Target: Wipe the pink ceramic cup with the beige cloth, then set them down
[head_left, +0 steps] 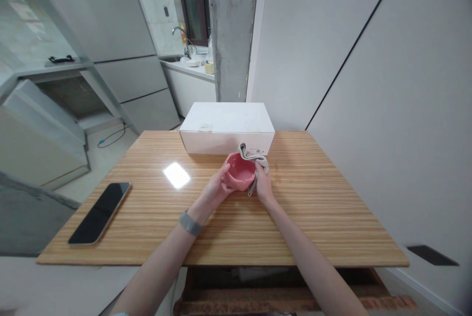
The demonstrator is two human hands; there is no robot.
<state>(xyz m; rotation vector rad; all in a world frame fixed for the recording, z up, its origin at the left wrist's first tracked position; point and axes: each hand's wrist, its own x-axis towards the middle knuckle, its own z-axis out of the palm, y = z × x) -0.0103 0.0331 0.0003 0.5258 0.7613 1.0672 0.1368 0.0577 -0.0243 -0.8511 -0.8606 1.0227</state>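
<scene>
Above the middle of a wooden tabletop [155,208], the left hand [217,189] closes its grip on a small pink bowl [240,172], likely stiff, breakable and best held by its wall, while the right hand [263,184] pinches a soft grey cloth [254,156] against its far-right rim.

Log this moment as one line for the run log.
left hand: holds pink bowl | right hand: presses grey cloth on bowl rim | behind: white box | phone: table's left

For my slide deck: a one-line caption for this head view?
Left hand holds pink bowl; right hand presses cloth against it.
</scene>
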